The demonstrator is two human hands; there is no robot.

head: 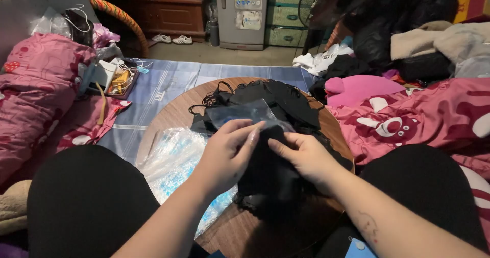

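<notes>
Left hand [224, 153] and right hand [305, 158] mid-frame, both pinching clear bag [240, 113] over black cloth [270, 176], round table [173, 112], bag stack [173, 161] lower left

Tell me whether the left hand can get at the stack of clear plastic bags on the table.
Probably yes: the stack of clear plastic bags lies uncovered just beside the left hand, though its fingers now pinch a clear bag.

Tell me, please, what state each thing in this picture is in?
Left hand: fingers pinched on the clear plastic bag.
Right hand: gripping the black garment.
Clear plastic bag: held up, partly over the garment.
Black garment: bunched, resting on the table.
Round wooden table: laden with a pile of black fabric.
Stack of plastic bags: lying flat, unfilled.
</notes>
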